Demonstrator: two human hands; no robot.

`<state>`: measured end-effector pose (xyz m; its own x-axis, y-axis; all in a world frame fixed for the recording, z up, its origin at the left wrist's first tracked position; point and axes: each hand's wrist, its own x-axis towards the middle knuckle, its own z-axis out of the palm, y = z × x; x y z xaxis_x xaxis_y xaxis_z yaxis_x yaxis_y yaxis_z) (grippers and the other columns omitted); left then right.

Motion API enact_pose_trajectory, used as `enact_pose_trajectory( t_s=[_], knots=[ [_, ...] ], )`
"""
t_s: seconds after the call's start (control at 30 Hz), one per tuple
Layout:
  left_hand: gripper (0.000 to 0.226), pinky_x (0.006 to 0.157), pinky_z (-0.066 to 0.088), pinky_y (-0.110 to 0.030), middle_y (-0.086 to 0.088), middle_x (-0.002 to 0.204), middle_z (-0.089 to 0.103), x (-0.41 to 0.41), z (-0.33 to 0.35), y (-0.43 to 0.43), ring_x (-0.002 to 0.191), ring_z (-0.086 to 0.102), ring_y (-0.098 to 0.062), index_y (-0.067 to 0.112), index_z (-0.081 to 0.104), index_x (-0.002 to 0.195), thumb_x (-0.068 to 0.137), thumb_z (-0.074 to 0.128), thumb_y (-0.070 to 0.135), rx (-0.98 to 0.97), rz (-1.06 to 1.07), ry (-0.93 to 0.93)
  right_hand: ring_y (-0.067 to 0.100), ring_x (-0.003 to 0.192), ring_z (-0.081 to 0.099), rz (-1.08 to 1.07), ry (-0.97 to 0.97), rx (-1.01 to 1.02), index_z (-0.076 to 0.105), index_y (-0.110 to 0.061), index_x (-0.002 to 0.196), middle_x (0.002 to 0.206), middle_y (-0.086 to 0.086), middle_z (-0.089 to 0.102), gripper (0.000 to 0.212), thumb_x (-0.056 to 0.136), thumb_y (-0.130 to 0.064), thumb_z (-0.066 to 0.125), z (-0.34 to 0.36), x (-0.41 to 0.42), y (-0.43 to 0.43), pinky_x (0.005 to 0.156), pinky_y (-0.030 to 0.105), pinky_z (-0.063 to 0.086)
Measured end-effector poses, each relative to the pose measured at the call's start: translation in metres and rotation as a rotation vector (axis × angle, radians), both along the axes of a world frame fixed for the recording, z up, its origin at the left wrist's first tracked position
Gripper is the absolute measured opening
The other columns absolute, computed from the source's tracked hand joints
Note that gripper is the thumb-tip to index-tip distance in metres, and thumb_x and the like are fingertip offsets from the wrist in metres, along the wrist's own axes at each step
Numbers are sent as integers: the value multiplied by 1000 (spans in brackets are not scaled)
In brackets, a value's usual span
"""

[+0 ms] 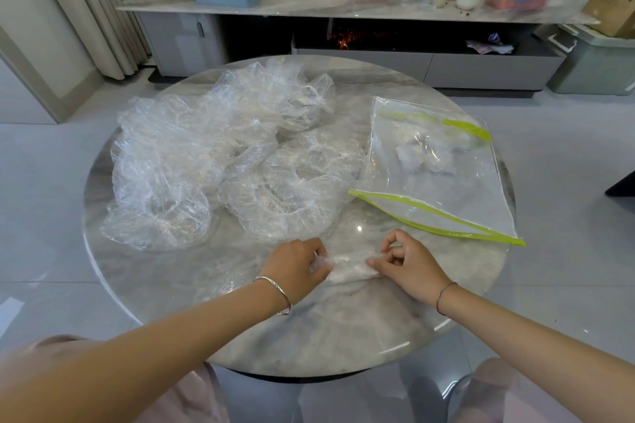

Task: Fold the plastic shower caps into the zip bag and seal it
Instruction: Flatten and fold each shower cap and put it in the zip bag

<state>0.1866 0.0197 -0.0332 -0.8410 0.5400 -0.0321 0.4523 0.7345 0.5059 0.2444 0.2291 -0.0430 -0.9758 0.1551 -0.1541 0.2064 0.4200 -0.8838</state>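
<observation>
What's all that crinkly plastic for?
A person is folding a shower cap at the near edge of the table, pinching it with the left hand and the right hand. More loose caps lie piled to the left. The zip bag lies to the right; its mouth looks open, and a few folded caps are already inside.
</observation>
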Motion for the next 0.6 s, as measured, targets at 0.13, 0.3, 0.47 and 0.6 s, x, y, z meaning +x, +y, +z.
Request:
enact_pose_trajectory(
  t_s=[0.13,0.3,0.47,0.6],
  knots=[
    [32,82,34,-20,4,104,62,1,-2,1,98,55,-16,21,50,115,88,58,36,-104,-48,109,2,45,44,-22,-30,6,42,-13,80,51,-4,52,33,79,-15,75,2,-4,-1,52,10,36],
    [63,89,45,-26,3,122,59,-6,-8,-1,104,60,-16,23,48,125,68,72,14,-81,-448,478,1,37,38,-43,-56,55,41,-13,79,39,-9,44,33,78,-13,74,-1,-7,-1,47,12,33],
    [47,102,37,-29,5,129,59,-4,-17,-7,114,59,-14,19,57,127,85,36,26,-268,-703,523,7,41,34,-48,-63,129,43,-15,78,37,-8,43,30,79,-15,73,-5,-9,4,53,24,35],
    [50,94,49,-28,1,132,57,1,-18,-10,111,61,-15,18,59,127,96,26,38,-256,-635,403,6,50,42,-52,44,261,48,-21,82,57,-6,55,20,81,-19,68,0,-6,4,61,32,42]
  ],
)
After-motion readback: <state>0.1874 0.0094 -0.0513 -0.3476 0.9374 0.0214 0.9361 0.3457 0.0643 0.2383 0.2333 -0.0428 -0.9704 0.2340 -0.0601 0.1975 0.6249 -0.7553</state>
